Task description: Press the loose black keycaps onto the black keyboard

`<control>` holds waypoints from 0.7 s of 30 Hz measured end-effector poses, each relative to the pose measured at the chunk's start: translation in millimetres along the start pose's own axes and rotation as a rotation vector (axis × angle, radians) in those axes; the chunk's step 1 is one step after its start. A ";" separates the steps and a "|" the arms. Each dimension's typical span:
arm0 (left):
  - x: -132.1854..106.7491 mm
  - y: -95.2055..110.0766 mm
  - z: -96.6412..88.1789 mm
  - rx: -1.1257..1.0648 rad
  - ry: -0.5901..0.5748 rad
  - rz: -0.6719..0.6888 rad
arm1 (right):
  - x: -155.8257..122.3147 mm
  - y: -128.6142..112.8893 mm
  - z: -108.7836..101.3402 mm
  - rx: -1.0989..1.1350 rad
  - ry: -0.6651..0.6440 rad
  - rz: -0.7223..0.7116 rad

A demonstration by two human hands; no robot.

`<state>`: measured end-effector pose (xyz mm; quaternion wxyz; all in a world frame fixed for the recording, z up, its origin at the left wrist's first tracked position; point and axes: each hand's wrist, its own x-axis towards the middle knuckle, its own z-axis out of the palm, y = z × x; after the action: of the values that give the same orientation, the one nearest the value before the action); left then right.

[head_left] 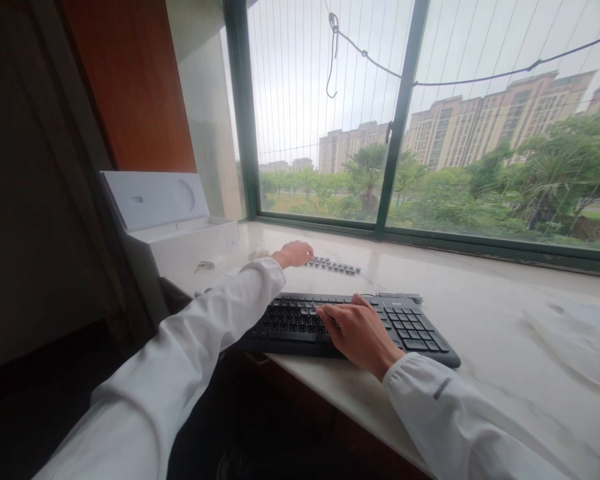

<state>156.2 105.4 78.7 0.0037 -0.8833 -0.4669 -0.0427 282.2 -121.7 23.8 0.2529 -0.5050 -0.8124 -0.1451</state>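
A black keyboard (415, 330) lies on a pale marble window ledge (480, 293). My right hand (359, 332) rests flat on the keyboard's middle, fingers stretched out over the keys. Behind the keyboard runs a row of several loose dark keycaps (337, 266). My left hand (294, 254) reaches out to the left end of that row, its fingers curled downward at the keycaps; what they pinch, if anything, is hidden. Both arms wear white sleeves.
An open white box (180, 233) with its lid raised stands at the ledge's left end, small pale bits (206, 265) beside it. A small dark tool (400, 296) lies behind the keyboard. A large window (405, 120) backs the ledge; a dark gap drops below its front edge.
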 end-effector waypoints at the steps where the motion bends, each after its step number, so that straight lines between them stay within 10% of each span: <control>1: 8.5 3.3 2.7 0.047 0.014 0.021 | 0.1 0.4 0.1 0.000 0.002 0.004; 21: 122.9 34.9 41.5 0.068 -0.034 0.067 | -1.4 8.3 7.0 0.040 -0.018 0.060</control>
<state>256.9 189.0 48.3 0.0274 -0.8984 -0.4381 -0.0116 288.3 -115.6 17.1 0.2598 -0.5253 -0.8019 -0.1168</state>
